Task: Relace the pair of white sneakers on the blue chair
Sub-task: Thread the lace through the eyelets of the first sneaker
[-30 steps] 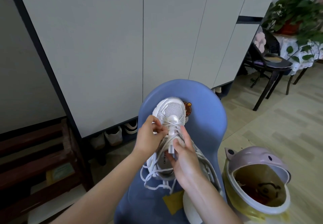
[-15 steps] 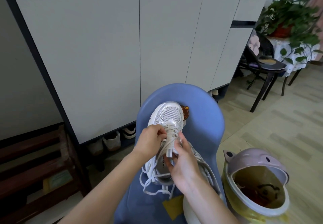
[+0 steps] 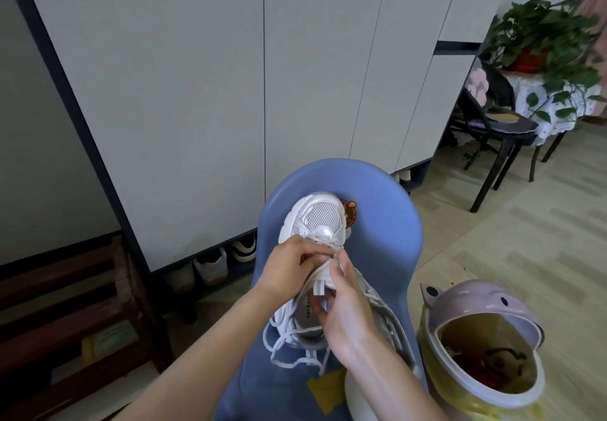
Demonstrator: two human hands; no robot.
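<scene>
left hand (image 3: 289, 268) pinches lace (image 3: 320, 269) over sneaker (image 3: 315, 223) | right hand (image 3: 348, 315) grips tongue | pink bin (image 3: 476, 305) lined, dark scraps inside

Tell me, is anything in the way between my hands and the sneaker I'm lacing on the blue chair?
Nothing visible. The left hand and right hand are already on the white sneaker, fingers at its laces.

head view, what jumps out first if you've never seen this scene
A white sneaker lies toe-away on the blue chair at centre, with the left hand and right hand pinching its laces near the tongue. At lower right stands a pink animal-faced bin, lid open, beside the chair.
</scene>
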